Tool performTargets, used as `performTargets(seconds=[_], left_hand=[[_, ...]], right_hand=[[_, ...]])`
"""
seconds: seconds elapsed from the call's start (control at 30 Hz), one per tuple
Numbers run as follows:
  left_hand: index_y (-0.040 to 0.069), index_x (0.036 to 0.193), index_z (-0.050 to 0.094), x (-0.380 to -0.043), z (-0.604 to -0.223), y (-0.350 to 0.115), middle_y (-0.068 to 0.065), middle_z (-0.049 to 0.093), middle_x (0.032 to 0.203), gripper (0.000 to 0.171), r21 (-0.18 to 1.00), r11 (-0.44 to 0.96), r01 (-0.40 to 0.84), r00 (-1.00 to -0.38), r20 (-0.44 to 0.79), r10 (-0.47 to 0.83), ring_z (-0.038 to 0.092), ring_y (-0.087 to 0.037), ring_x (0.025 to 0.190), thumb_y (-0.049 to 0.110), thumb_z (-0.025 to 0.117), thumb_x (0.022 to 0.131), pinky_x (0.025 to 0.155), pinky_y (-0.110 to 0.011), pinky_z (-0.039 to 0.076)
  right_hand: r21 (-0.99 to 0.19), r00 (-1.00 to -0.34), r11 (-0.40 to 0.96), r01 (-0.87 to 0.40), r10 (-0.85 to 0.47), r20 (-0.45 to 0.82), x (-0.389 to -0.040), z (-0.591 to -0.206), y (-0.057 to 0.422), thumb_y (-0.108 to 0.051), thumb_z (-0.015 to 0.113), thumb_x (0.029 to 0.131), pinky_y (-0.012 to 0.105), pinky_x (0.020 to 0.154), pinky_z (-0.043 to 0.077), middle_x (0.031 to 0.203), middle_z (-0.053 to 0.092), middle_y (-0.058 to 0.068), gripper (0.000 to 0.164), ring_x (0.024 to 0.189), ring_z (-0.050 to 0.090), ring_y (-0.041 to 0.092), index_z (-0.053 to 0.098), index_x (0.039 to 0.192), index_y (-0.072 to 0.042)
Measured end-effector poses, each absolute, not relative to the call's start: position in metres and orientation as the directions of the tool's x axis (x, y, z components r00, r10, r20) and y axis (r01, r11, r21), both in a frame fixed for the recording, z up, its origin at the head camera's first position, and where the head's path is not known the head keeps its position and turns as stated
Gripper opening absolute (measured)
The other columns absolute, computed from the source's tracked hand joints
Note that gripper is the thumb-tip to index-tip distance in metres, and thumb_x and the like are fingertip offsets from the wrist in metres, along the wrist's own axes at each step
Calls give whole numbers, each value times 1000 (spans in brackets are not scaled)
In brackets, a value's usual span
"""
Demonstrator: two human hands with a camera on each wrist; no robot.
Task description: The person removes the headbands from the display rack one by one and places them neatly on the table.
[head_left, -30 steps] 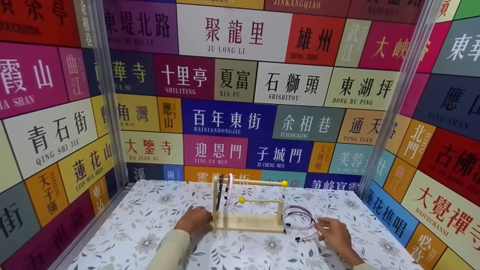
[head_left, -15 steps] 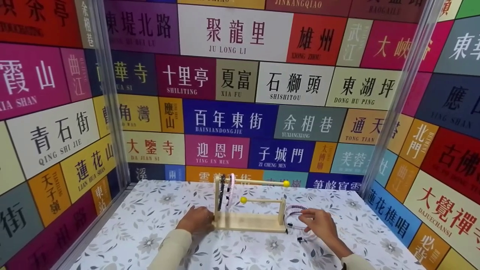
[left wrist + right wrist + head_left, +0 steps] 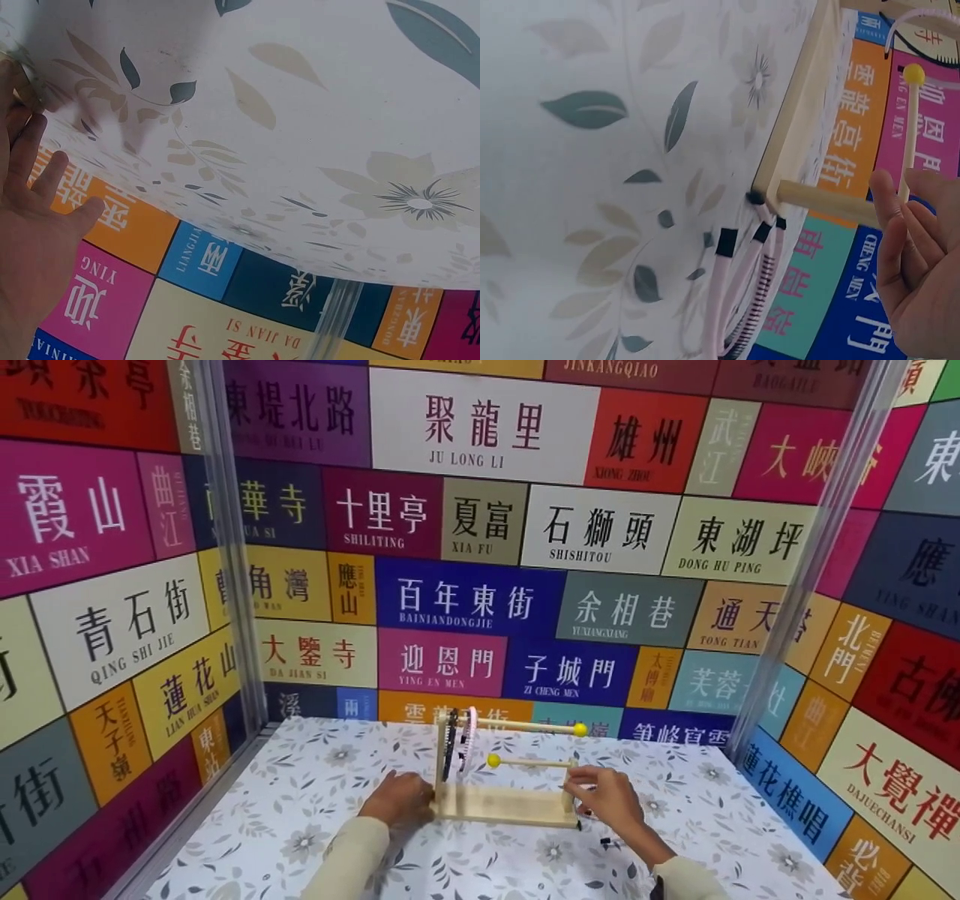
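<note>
A light wooden headband rack [image 3: 510, 802] stands on the table, with a tall post at its left and a shorter one at its right. Yellow balls cap its two rods. A black headband [image 3: 449, 746] and a pink headband [image 3: 471, 735] hang on the upper rod near the tall post. My left hand [image 3: 397, 799] grips the left end of the rack's base; its fingertips are partly cut off in the left wrist view. With my right hand [image 3: 609, 799] I pinch the top of the short post. Pink headbands [image 3: 718, 289] with black tips lie beside that post, largely hidden by the hand in the head view.
A white cloth with grey leaves and flowers covers the table [image 3: 555, 855]. Colourful panels of printed characters [image 3: 465, 600] stand behind and on both sides, with clear upright strips [image 3: 832, 547] at the corners.
My right hand has moved left from the loose pink headbands to the rack's short post, leaving the headbands on the table. The left hand stays at the base, and the head view has shifted slightly.
</note>
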State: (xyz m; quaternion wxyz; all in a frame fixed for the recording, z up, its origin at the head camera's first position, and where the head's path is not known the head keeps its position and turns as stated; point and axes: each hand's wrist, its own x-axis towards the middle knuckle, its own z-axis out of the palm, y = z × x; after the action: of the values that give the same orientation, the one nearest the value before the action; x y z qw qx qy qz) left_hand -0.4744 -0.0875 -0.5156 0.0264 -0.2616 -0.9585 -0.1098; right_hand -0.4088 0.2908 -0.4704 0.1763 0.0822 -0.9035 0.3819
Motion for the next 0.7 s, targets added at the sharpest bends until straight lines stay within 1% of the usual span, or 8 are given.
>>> performTargets(seconds=[0.17, 0.3, 0.4, 0.5, 0.6, 0.63, 0.67, 0.7], left_hand=[[12, 101, 80, -471, -513, -89, 3, 74, 85, 19, 175, 814, 553, -832, 164, 530, 67, -17, 78, 21, 84, 84, 92, -48, 58], [12, 102, 80, -468, -510, -90, 3, 74, 86, 19, 189, 824, 535, -845, 141, 516, 68, -19, 82, 21, 83, 86, 101, -54, 52], [14, 104, 80, -468, -508, -90, 4, 74, 87, 19, 203, 837, 509, -861, 112, 496, 68, -19, 85, 22, 83, 86, 107, -57, 48], [15, 103, 79, -469, -509, -90, 5, 73, 88, 20, 207, 844, 494, -869, 97, 485, 67, -19, 85, 23, 83, 86, 106, -55, 49], [17, 103, 79, -473, -511, -88, 6, 73, 88, 19, 187, 848, 495, -868, 89, 488, 68, -19, 87, 25, 83, 86, 110, -57, 46], [17, 102, 79, -475, -513, -88, 6, 74, 88, 19, 182, 847, 499, -866, 91, 491, 68, -19, 87, 25, 83, 86, 109, -57, 47], [17, 102, 79, -476, -514, -88, 6, 74, 88, 19, 180, 848, 498, -867, 90, 490, 68, -19, 87, 25, 83, 86, 109, -56, 47], [17, 103, 80, -477, -514, -88, 6, 74, 89, 20, 176, 850, 497, -868, 86, 489, 68, -20, 89, 25, 83, 86, 111, -58, 45]], right_hand=[[-655, -916, 677, -337, -76, 394, -411, -467, 278, -24, 81, 91, 25, 40, 46, 98, 80, 7, 29, 56, 72, 24, 78, 116, -11], [-645, -906, 664, -379, -123, 405, -414, -468, 268, -25, 81, 91, 27, 42, 51, 100, 80, 9, 30, 53, 71, 22, 78, 117, -10], [-647, -902, 649, -401, -156, 404, -415, -468, 260, -26, 81, 91, 29, 43, 53, 102, 80, 11, 33, 54, 72, 25, 77, 118, -8], [-653, -903, 636, -411, -186, 387, -416, -468, 254, -29, 81, 91, 30, 40, 51, 104, 79, 11, 36, 56, 72, 29, 77, 120, -8], [-629, -891, 641, -440, -221, 397, -417, -466, 247, -31, 81, 91, 31, 37, 48, 104, 79, 12, 37, 55, 72, 29, 77, 120, -8], [-616, -885, 646, -450, -232, 404, -417, -465, 244, -32, 81, 91, 34, 37, 49, 103, 79, 12, 37, 55, 72, 27, 77, 120, -9], [-598, -878, 655, -462, -241, 413, -417, -464, 240, -32, 80, 92, 39, 48, 57, 103, 79, 11, 37, 54, 72, 25, 77, 119, -9], [-584, -873, 662, -470, -249, 420, -417, -463, 236, -33, 80, 92, 42, 48, 57, 102, 80, 11, 36, 53, 71, 23, 77, 119, -9]])
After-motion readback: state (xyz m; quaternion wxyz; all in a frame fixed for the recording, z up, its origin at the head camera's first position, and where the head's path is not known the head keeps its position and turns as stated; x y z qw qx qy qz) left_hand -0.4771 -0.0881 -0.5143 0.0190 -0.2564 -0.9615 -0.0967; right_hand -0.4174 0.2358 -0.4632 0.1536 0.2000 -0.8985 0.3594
